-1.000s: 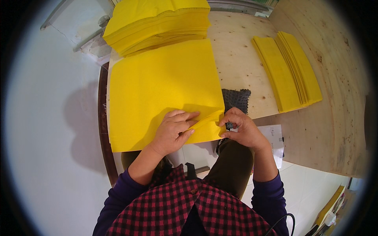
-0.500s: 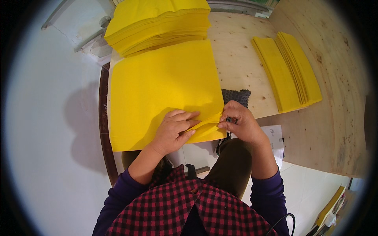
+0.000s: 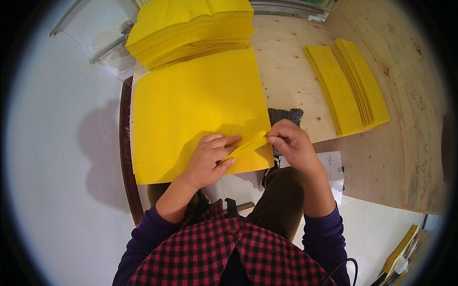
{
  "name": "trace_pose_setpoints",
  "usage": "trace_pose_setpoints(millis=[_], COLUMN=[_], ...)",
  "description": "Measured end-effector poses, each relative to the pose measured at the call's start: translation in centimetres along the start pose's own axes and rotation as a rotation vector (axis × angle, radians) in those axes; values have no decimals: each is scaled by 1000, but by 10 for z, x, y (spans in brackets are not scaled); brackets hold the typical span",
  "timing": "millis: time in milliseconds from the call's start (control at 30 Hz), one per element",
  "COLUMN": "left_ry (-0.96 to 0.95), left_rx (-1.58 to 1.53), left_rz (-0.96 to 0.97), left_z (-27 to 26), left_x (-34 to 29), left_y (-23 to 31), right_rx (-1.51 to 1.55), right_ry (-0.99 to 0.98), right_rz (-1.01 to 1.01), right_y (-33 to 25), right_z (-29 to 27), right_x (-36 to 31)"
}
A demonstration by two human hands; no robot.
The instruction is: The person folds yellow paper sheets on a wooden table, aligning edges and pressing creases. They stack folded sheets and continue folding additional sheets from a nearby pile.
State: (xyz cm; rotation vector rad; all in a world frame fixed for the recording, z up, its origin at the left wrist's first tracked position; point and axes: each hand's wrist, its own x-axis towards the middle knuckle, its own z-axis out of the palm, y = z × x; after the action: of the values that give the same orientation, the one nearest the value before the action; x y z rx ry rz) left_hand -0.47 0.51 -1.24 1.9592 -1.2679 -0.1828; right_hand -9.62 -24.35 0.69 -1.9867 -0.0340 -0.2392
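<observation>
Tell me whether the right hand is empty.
No, the right hand pinches a lifted part of the top yellow sheet near its lower right corner.

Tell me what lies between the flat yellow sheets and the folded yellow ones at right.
In the head view: plywood tabletop, with a dark grey textured cloth at the near end, by the right hand.

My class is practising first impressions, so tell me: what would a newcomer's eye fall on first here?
Probably the broad bright yellow sheet in the middle, its near right corner pinched up by the right hand while the left hand rests on it. Next, likely the thick yellow stack behind it, then the narrow folded yellow pieces at the right of the wooden worktop.
</observation>
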Motion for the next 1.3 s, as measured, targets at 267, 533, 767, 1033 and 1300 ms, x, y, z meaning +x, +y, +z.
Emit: trace_pose_setpoints(millis=[267, 533, 767, 1033, 1300], left_ry=[62, 21, 82, 74, 83], left_rx=[22, 2, 5, 6, 4], left_rz=[67, 0, 85, 74, 92], left_z=[2, 2, 3, 2, 2], left_x=[3, -1, 3, 2, 3], left_y=[0, -1, -2, -2, -2], right_rx=[2, 40, -36, 5, 32], right_ry=[88, 94, -108, -120, -110], right_rz=[58, 77, 38, 105, 74], right_y=[8, 11, 10, 13, 14], right_z=[-6, -6, -3, 2, 2], right_x=[-18, -26, -31, -27, -27])
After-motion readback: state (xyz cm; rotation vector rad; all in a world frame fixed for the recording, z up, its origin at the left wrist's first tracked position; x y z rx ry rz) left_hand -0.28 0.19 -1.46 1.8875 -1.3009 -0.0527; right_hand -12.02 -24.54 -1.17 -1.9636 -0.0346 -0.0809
